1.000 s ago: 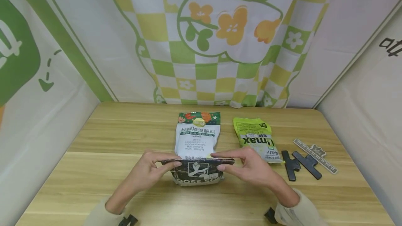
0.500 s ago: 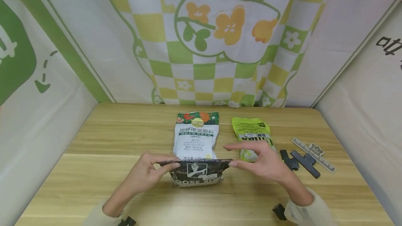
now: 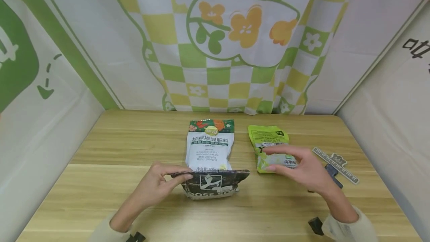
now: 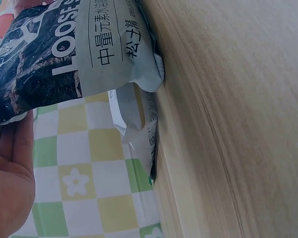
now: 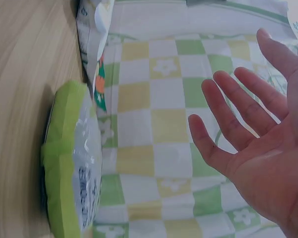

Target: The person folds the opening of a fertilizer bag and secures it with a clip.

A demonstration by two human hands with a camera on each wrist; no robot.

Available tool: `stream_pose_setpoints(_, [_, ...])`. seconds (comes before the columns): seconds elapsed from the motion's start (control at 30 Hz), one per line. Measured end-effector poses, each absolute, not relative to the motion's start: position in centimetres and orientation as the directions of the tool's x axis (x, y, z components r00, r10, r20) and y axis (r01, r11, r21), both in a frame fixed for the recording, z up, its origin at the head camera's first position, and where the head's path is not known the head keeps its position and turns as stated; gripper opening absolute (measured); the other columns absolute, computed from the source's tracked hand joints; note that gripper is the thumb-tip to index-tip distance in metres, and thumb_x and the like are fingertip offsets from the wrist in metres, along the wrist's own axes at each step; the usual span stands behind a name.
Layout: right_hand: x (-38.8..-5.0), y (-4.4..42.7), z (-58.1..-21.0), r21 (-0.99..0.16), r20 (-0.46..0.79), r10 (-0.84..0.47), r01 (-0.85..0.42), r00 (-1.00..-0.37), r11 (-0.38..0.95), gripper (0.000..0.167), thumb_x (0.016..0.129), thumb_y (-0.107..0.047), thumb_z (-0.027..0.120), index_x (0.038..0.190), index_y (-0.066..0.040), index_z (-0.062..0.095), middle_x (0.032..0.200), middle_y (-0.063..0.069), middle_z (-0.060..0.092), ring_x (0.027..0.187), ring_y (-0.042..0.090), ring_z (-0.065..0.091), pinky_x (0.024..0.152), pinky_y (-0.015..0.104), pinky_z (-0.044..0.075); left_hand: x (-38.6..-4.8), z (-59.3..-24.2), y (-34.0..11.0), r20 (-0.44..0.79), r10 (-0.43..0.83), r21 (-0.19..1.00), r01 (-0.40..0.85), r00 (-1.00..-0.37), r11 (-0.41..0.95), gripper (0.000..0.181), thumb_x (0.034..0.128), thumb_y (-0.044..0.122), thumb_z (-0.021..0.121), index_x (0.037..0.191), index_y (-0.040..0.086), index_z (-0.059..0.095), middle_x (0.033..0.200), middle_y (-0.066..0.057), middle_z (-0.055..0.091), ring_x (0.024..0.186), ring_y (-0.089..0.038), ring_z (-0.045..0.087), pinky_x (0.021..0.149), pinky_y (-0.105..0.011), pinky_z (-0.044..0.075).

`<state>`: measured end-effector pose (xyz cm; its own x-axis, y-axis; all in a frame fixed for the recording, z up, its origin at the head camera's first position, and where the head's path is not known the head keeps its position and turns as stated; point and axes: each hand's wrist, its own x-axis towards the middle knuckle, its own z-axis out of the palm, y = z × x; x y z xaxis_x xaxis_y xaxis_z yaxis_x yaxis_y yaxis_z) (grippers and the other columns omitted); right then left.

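A dark bag with a white picture and "LOOSE SO" lettering (image 3: pixel 215 188) stands upright on the table; the left wrist view shows its grey-green lower part. My left hand (image 3: pixel 158 184) pinches the bag's top left corner between thumb and fingers. Its top right corner is free. My right hand (image 3: pixel 304 165) hovers over the lower part of a lime-green and white packet (image 3: pixel 268 133), fingers apart and holding nothing; the right wrist view shows the palm and spread fingers. Behind the dark bag lies a white fertilizer bag with a green flowered top (image 3: pixel 209 145).
To the right lie a pale ruler-like clip (image 3: pixel 336 165) and a black clip (image 3: pixel 332 173), partly hidden by my right hand. A checked, flowered cloth (image 3: pixel 235 70) hangs along the table's back edge, with pale fabric walls (image 3: pixel 396 122) at the sides.
My right hand has let go of the dark bag's right corner and moved right, over the green packet and in front of the black clips. The left hand keeps its pinch.
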<state>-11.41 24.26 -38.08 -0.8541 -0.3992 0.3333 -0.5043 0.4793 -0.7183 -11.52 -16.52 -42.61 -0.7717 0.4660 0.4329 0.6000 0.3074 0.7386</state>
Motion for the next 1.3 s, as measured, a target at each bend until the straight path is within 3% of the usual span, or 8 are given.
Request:
stream_pose_setpoints(0.13, [-11.1,25.3,-38.2,-0.719,0.315,-0.376,-0.478,-0.871,0.505,0.043,0.090,-0.009,0.083,0.128,-0.025,0.074,0.125,0.002,0.078,0.121,0.001,0.068,0.104,0.015,0.052,-11.3,-42.5,-16.6,0.412,0.461,0.742,0.583,-0.786,0.332,0.015,0.0932,0.005,0.077,0.104,0.013,0.083,0.102,-0.003,0.083,0.099,-0.007,0.078,0.080,-0.021,0.062])
stream_pose_setpoints(0.23, [-10.8,26.2,-38.2,-0.686,0.306,-0.341,-0.454,-0.889,0.568,0.040,0.090,-0.012,0.083,0.128,-0.023,0.075,0.126,0.000,0.078,0.124,-0.005,0.064,0.102,0.012,0.050,-11.2,-42.5,-16.6,0.405,0.461,0.747,0.577,-0.789,0.331,0.015,0.0930,0.005,0.077,0.104,0.013,0.083,0.103,-0.003,0.083,0.099,-0.009,0.078,0.078,-0.022,0.062])
stream_pose_setpoints(0.43, [-10.4,28.5,-38.5,-0.661,0.275,-0.252,-0.373,-0.928,0.651,0.039,0.091,-0.016,0.083,0.129,-0.018,0.075,0.130,0.004,0.076,0.119,-0.017,0.059,0.097,0.004,0.047,-11.3,-42.6,-16.5,0.426,0.467,0.743,0.594,-0.775,0.309,0.016,0.0916,0.003,0.078,0.104,0.011,0.083,0.103,-0.004,0.083,0.099,-0.011,0.079,0.089,-0.023,0.063])
stream_pose_setpoints(0.6, [-10.4,30.5,-39.0,-0.636,0.242,-0.186,-0.300,-0.952,0.711,0.037,0.092,-0.023,0.083,0.128,-0.025,0.075,0.127,0.005,0.077,0.112,-0.018,0.060,0.086,0.009,0.053,-11.3,-42.7,-16.5,0.419,0.461,0.745,0.586,-0.783,0.319,0.015,0.0919,0.004,0.078,0.104,0.012,0.083,0.103,-0.003,0.083,0.099,-0.010,0.079,0.091,-0.024,0.063])
stream_pose_setpoints(0.77, [-10.5,32.2,-39.4,-0.600,0.191,-0.144,-0.231,-0.971,0.766,0.033,0.094,-0.028,0.081,0.126,-0.022,0.076,0.122,0.007,0.079,0.104,-0.004,0.068,0.077,0.022,0.059,-11.3,-42.6,-16.5,0.403,0.459,0.749,0.574,-0.792,0.332,0.014,0.0927,0.005,0.078,0.104,0.013,0.084,0.102,-0.002,0.083,0.097,-0.008,0.079,0.086,-0.025,0.064])
stream_pose_setpoints(0.9, [-10.7,33.3,-39.9,-0.545,0.152,-0.124,-0.188,-0.980,0.817,0.036,0.095,-0.032,0.080,0.126,-0.015,0.076,0.124,0.011,0.078,0.104,0.023,0.075,0.077,0.027,0.060,-11.2,-42.6,-16.5,0.391,0.456,0.753,0.563,-0.799,0.341,0.014,0.0931,0.006,0.077,0.104,0.013,0.084,0.103,-0.002,0.083,0.099,-0.008,0.078,0.087,-0.023,0.063])
stream_pose_setpoints(1.0, [-10.9,34.0,-40.4,-0.524,0.119,-0.128,-0.172,-0.985,0.834,0.039,0.095,-0.032,0.080,0.127,-0.010,0.075,0.125,0.015,0.077,0.103,0.036,0.075,0.076,0.031,0.062,-11.2,-42.7,-16.5,0.396,0.456,0.751,0.567,-0.797,0.338,0.015,0.0925,0.004,0.077,0.104,0.012,0.084,0.103,-0.003,0.083,0.100,-0.009,0.078,0.090,-0.022,0.062])
stream_pose_setpoints(1.3, [-11.7,35.4,-42.2,-0.475,0.029,-0.152,-0.147,-0.988,0.867,0.048,0.094,-0.031,0.081,0.128,0.001,0.072,0.121,0.022,0.076,0.101,0.034,0.076,0.081,0.043,0.065,-11.3,-42.9,-16.5,0.425,0.448,0.746,0.585,-0.786,0.319,0.016,0.0923,0.003,0.077,0.104,0.012,0.084,0.102,-0.003,0.083,0.100,-0.009,0.078,0.091,-0.018,0.061])
